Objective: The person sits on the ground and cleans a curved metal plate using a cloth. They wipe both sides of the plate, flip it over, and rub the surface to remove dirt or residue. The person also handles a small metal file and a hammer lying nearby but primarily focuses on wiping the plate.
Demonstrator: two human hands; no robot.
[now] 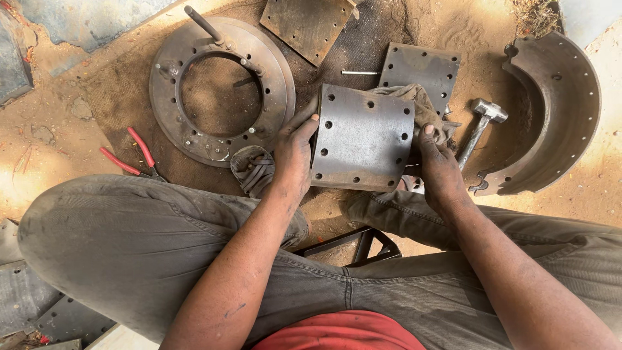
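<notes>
A curved grey brake lining [363,137] with several drilled holes is held between both hands above my knees. My left hand [293,154] grips its left edge, thumb on top. On the right edge sits my right hand [439,167], which also touches a dirty rag [424,107] tucked behind the lining. A second lining plate [421,68] lies on the ground just behind the held one.
A round metal backing plate [220,91] with a bolt lies at left, red-handled pliers [133,159] near my left knee. A hammer [479,126] and a curved brake shoe [557,110] lie at right. Another flat lining [308,23] lies at top, sandy ground all around.
</notes>
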